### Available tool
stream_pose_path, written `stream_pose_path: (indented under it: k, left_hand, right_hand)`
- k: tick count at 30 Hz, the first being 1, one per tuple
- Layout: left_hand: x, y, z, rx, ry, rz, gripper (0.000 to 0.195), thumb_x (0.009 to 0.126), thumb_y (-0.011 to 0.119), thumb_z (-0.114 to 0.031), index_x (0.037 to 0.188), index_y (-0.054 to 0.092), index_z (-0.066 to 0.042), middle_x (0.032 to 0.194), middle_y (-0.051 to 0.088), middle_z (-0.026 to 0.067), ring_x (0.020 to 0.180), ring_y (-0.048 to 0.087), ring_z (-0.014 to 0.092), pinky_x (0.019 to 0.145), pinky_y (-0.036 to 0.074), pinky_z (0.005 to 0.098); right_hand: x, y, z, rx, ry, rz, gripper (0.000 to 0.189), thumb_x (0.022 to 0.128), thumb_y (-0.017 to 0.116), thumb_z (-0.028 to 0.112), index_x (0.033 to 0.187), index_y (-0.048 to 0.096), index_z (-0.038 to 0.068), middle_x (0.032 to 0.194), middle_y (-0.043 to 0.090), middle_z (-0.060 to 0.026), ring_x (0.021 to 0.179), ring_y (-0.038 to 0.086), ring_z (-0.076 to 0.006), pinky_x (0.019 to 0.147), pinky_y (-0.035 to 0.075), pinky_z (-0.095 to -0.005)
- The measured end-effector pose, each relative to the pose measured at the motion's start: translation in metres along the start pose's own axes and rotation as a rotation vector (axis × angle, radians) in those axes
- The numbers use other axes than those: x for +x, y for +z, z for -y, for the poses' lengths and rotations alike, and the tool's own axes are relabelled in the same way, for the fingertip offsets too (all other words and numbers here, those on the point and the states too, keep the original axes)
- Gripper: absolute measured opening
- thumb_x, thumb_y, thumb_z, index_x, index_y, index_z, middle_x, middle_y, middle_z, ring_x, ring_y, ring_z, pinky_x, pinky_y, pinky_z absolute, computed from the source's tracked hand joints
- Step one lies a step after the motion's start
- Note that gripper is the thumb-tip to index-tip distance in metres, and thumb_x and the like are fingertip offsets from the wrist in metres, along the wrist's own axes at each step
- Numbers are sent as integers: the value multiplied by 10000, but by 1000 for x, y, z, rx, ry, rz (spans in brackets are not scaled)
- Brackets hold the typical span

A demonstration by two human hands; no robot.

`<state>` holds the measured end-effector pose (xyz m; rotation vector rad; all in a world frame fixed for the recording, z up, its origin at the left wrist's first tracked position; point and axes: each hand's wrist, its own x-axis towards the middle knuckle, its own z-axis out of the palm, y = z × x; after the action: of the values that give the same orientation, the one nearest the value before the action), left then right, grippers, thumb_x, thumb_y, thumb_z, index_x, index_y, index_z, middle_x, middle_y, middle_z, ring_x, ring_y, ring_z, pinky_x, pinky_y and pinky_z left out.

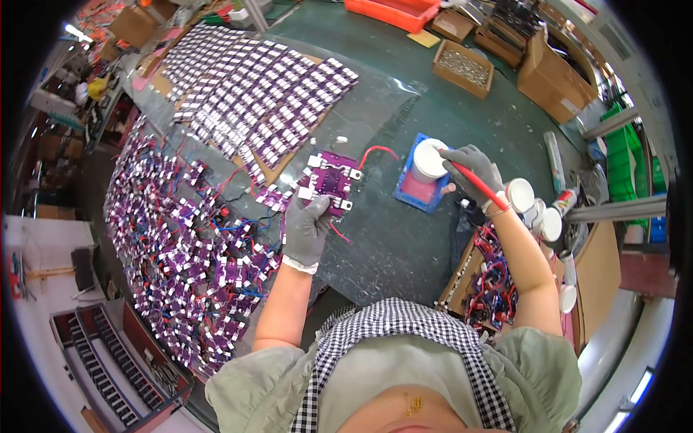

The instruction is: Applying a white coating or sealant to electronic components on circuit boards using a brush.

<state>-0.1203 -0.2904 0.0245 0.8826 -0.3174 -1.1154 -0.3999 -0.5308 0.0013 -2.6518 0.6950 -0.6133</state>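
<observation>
My left hand (307,230), in a grey glove, grips the near edge of a purple circuit board (329,176) with white connectors. A red wire (373,149) curves away from the board's far right side. In a grey glove as well, my right hand (475,162) holds a thick red rod-like tool (479,185), which lies back along the wrist. The tool's tip is at the rim of a white tub (429,162); my fingers partly hide it. This tub stands in a blue tray (403,196) with a pink bottom.
Loose wired boards (200,260) are heaped on my left. Rows of boards (260,92) lie on cardboard at the far left. To my right are a box of wired boards (490,281) and white containers (521,195). Further back sits a carton of small metal parts (463,67).
</observation>
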Motion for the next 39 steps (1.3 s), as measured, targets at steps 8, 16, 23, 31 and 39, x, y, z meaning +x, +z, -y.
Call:
stream_pose_path:
  k: [8, 16, 23, 31, 39]
  left_hand:
    - [-11, 25, 12, 131, 49, 74, 209, 925, 568, 11, 1133, 555, -14, 970, 683, 64, 819, 691, 125, 755, 591, 265]
    - [-39, 41, 9, 72, 159, 57, 269, 943, 556, -7, 1209, 526, 11, 1052, 665, 80, 914, 679, 147, 813, 577, 289]
    - [-46, 38, 5, -7, 216, 95, 340, 951, 544, -37, 1281, 496, 35, 1128, 649, 106, 994, 670, 181, 863, 573, 303]
    - [-59, 46, -9, -34, 207, 32, 307, 941, 568, -26, 1242, 513, -7, 1079, 649, 70, 922, 673, 143, 806, 583, 291]
    - [-62, -3, 83, -13, -160, -112, 243, 956, 533, -16, 1196, 552, 10, 1105, 648, 89, 948, 679, 198, 840, 608, 313]
  right_hand:
    - [-18, -54, 149, 668, 244, -369, 151, 843, 759, 99, 917, 658, 15, 812, 650, -56, 615, 585, -100, 532, 464, -240]
    - [-33, -54, 163, 466, 47, -372, 123, 810, 745, 36, 892, 654, 44, 791, 637, -62, 647, 600, -147, 587, 489, -292]
    - [-38, -57, 195, 562, -33, -301, 180, 791, 784, 155, 923, 684, 85, 790, 653, -92, 684, 646, -242, 623, 508, -345]
    - [-51, -59, 203, 599, 43, -287, 175, 799, 774, 172, 914, 678, 82, 779, 657, -85, 685, 646, -244, 618, 506, -344]
    - [-89, -64, 206, 598, 410, -287, 107, 811, 753, 75, 882, 674, 59, 758, 660, -58, 671, 624, -138, 619, 499, -282]
